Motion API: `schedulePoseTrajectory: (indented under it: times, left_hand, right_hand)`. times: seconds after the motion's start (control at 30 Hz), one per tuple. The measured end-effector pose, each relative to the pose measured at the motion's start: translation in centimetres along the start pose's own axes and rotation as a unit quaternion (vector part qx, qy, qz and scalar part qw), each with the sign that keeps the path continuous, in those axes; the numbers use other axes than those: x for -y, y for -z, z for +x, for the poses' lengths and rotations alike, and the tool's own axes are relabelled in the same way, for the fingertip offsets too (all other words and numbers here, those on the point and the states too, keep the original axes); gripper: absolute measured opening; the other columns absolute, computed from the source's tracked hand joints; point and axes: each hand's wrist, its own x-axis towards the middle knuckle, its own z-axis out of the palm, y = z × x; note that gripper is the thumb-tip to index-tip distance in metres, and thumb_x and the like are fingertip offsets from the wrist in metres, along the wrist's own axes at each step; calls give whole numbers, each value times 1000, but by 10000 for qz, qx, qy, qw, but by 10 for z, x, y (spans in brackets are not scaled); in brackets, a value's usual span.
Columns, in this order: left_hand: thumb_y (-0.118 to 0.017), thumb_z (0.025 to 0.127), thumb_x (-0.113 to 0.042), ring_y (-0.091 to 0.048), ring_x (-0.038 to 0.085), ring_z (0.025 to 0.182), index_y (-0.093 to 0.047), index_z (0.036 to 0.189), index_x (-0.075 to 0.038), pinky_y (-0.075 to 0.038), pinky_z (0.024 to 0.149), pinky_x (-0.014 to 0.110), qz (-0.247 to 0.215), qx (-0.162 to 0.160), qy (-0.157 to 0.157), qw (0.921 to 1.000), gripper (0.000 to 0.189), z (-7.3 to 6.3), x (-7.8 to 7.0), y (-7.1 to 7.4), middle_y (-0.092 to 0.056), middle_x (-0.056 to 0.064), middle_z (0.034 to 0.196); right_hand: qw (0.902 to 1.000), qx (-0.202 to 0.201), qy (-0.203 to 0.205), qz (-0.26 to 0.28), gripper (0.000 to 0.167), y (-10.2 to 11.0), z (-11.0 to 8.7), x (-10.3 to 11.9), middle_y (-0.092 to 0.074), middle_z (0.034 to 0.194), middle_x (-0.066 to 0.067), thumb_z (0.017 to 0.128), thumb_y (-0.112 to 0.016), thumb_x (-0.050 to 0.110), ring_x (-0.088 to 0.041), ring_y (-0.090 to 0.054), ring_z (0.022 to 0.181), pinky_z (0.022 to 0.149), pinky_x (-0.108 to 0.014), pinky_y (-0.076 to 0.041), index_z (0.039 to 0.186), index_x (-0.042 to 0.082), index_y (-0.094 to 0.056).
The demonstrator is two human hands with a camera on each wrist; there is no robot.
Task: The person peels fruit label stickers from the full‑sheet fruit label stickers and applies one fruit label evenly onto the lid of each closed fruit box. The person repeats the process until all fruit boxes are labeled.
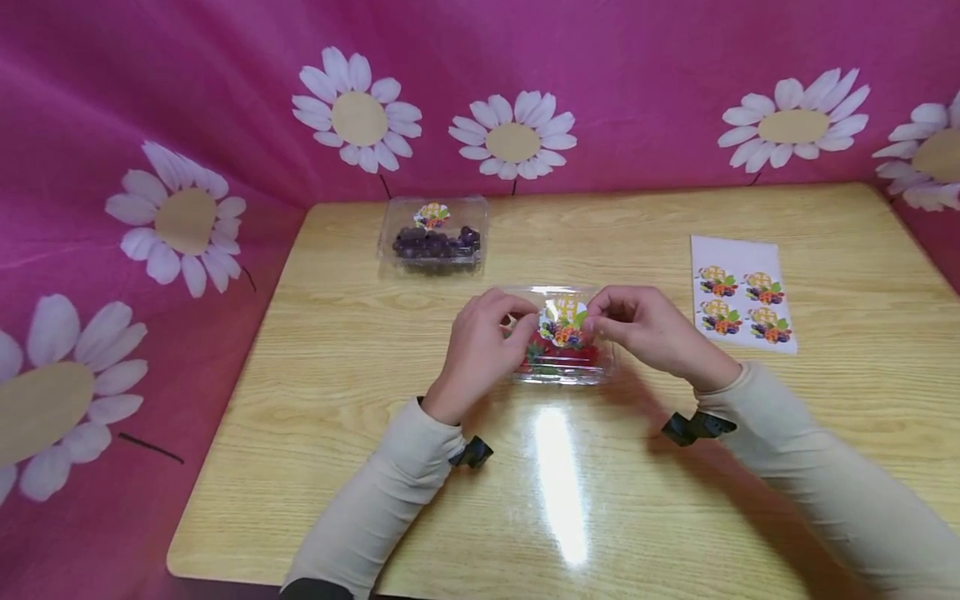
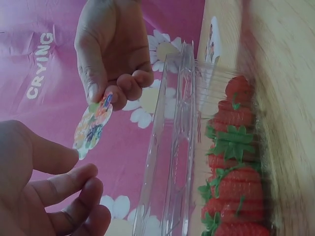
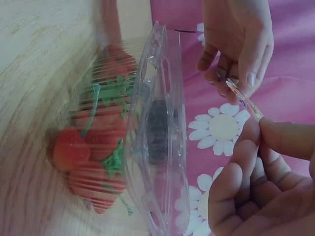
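My right hand (image 1: 648,329) pinches a fruit-print sticker (image 1: 562,323) between thumb and index finger. At the opposite edge of the sticker, the left hand (image 1: 483,346) has its thumb and index fingertips, the other fingers loosely bent. Both hands hold the sticker above a closed clear plastic box (image 1: 564,377). Inside the box lie red strawberries (image 2: 238,189) with green leaves, seen through its ribbed side in both wrist views. The sticker (image 3: 245,101) appears almost edge-on in the right wrist view, apart from the box lid.
A second clear box (image 1: 480,212) of dark grapes, with a similar sticker on its lid, stands at the back left. To the right lies a white sheet (image 1: 738,254) bearing several fruit stickers. A pink flowered cloth (image 1: 615,50) hangs behind the wooden table (image 1: 337,367).
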Motion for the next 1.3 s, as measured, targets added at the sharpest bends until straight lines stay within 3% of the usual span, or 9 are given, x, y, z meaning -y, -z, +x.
schedulePoseTrajectory:
  times: [0.23,0.47,0.6,0.8,1.0,1.3]
  left_hand:
    - [-67,91,-20,-63,17,80,-76,88,-12,-46,85,38,228,-7,190,9996,12,2,-3,-5,-74,1,88]
    - [-61,87,-18,-53,9,52,-65,64,-15,-43,65,26,471,139,547,9973,24,0,-7,-4,-57,-5,53]
    - [-58,88,-18,-52,8,52,-65,64,-15,-41,62,25,637,284,624,9956,25,1,-7,-4,-60,-6,55]
    - [-60,92,-23,-55,10,54,-66,64,-16,-44,67,28,741,367,707,9941,30,5,-8,-1,-63,-5,56]
    - [-60,92,-23,-57,11,56,-63,60,-18,-45,69,34,1096,208,531,9923,33,9,-8,1,-61,-7,55]
    - [-60,90,-20,-56,15,57,-59,54,-20,-35,66,34,1801,155,294,9831,36,18,-8,1,-58,-7,53]
  right_hand:
    - [9997,58,-200,-138,12,-2,-1,6,-68,83,-5,96,-63,12,-11,-61,75,69,-24,-49,93,0,-65]
    - [9961,193,-459,-724,16,-4,0,10,-73,92,-10,95,-62,17,-8,-56,74,67,-24,-44,88,3,-67]
    - [9929,287,-602,-980,17,-4,2,11,-74,93,-10,94,-60,17,-11,-56,76,70,-26,-43,87,4,-67]
    - [9912,358,-594,-1132,18,-3,7,14,-74,92,-9,94,-56,13,-13,-57,78,74,-28,-44,85,4,-68]
    - [9886,400,-661,-1292,21,-2,13,18,-74,90,-10,94,-59,19,-14,-55,74,73,-28,-43,87,4,-71]
    - [9827,394,-763,-1640,20,-2,24,22,-71,80,-6,90,-60,22,-13,-54,67,72,-28,-43,83,7,-73]
